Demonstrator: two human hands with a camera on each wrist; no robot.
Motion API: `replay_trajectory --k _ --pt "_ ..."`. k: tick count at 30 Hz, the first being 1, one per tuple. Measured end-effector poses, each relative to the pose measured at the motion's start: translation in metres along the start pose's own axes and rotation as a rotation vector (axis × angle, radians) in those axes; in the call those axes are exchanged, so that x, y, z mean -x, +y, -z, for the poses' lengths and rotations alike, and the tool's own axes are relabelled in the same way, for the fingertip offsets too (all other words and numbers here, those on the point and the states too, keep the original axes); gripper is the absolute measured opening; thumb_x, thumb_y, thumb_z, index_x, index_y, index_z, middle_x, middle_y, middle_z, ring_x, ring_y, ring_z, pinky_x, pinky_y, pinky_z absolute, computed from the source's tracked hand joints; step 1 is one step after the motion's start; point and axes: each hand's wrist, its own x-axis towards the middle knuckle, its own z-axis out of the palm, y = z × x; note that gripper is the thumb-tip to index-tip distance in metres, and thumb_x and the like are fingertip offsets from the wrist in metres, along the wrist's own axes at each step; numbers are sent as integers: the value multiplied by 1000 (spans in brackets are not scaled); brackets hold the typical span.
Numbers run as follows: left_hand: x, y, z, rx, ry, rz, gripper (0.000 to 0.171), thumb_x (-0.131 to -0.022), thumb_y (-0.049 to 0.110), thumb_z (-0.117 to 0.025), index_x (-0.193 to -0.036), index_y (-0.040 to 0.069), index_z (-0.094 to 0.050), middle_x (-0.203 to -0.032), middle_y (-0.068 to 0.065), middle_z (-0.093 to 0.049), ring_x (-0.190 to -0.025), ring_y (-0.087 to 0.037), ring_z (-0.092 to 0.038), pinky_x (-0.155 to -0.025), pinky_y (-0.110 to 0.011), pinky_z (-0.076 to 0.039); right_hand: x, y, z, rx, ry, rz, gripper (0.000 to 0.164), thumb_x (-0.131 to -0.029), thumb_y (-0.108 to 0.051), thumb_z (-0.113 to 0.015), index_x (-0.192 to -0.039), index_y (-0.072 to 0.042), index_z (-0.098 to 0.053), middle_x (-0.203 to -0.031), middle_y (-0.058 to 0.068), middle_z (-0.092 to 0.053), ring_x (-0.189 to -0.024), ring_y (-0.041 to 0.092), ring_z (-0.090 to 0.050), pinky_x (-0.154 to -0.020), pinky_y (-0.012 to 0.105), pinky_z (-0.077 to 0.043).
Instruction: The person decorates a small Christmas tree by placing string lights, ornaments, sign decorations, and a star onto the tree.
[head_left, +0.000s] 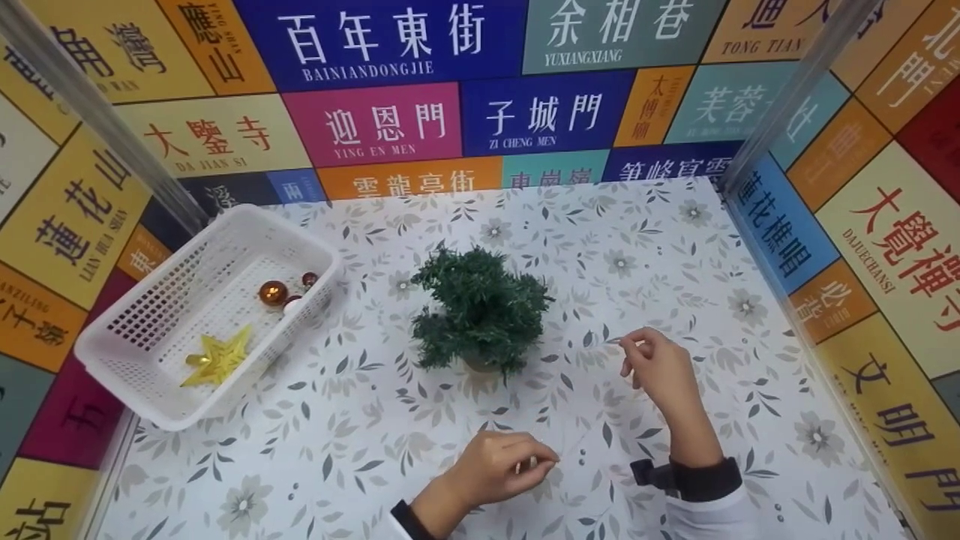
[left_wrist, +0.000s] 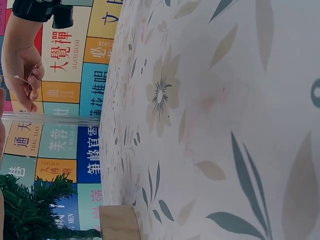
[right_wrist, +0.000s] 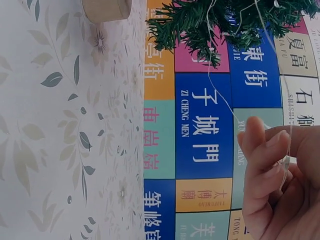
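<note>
A small green artificial Christmas tree (head_left: 484,307) stands upright on a round wooden base (left_wrist: 119,222). Thin, clear fairy-light wire (right_wrist: 226,100) with tiny bulbs runs from its branches to my right hand (head_left: 664,375). That hand is raised to the right of the tree and holds the wire between curled fingers (right_wrist: 272,185). In front of the tree, my left hand (head_left: 502,469) pinches a faint strand of the same wire between thumb and forefinger. Only a sliver of the left hand shows in the left wrist view, and the strand's ends cannot be made out.
On the left stands a white perforated plastic basket (head_left: 97,352). It holds a yellow star (head_left: 219,358), a shiny copper-coloured ball (head_left: 273,292) and a few smaller balls. A leaf-patterned cloth (head_left: 615,255) covers the table, with colourful sign-printed panels (head_left: 371,124) around it.
</note>
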Motion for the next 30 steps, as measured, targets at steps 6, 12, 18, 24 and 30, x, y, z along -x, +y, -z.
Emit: replay_trajectory --k 6,12,18,24,30 --pt "12 -2 4 204 -89 224 6 -93 12 -64 -94 13 -69 -76 2 -71 -56 -3 -58 -58 -5 -47 0 1 5 -12 23 10 25 -100 -24 -52 -108 -1 -60 -60 -4 -62 -49 15 -57 -48 23 -41" --pt "21 -5 7 -35 5 -20 6 -91 15 -65 -94 16 -71 -75 8 -70 -58 2 -61 -62 -4 -47 -2 1 5 -11 17 14 23 -99 -21 -52 -107 -1 -60 -61 -2 -64 -49 18 -60 -51 23 -41" --pt "21 -5 8 -65 99 -102 9 -90 13 -66 -95 14 -72 -76 8 -71 -58 3 -61 -63 -4 -48 -1 3 2 10 19 6 21 -99 -21 -52 -104 -2 -60 -60 -3 -65 -47 14 -58 -50 24 -38" --pt "23 -4 7 102 -2 46 7 -92 13 -62 -90 13 -69 -71 6 -70 -54 2 -59 -59 -1 -45 -2 3 4 6 23 0 21 -99 -20 -51 -105 -2 -60 -60 -2 -64 -48 16 -60 -51 24 -39" --pt "27 -4 6 260 -148 212 4 -90 7 -64 -87 8 -66 -67 1 -69 -54 -2 -61 -56 -3 -46 -2 3 5 -4 21 -7 22 -99 -21 -50 -106 -2 -59 -60 -2 -64 -51 21 -63 -51 24 -40"
